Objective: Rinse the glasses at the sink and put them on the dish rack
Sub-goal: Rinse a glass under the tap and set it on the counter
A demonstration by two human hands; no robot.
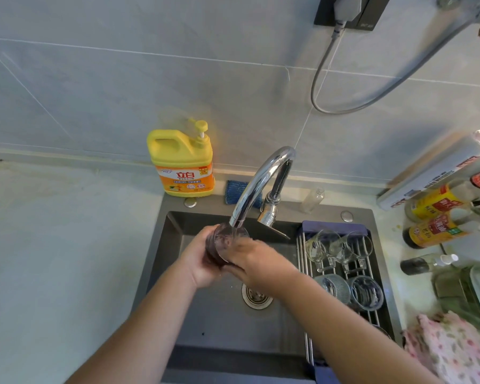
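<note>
Bright, even light; wide-angle edge warp; hands w/ slight motion blur.

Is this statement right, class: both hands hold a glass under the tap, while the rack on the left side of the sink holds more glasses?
Not quite. The head view shows the rack on the right side of the sink, not the left. The rest stands: left hand and right hand hold a glass under the tap.

Head camera looks steeply down, close over the sink point(161, 245).
</note>
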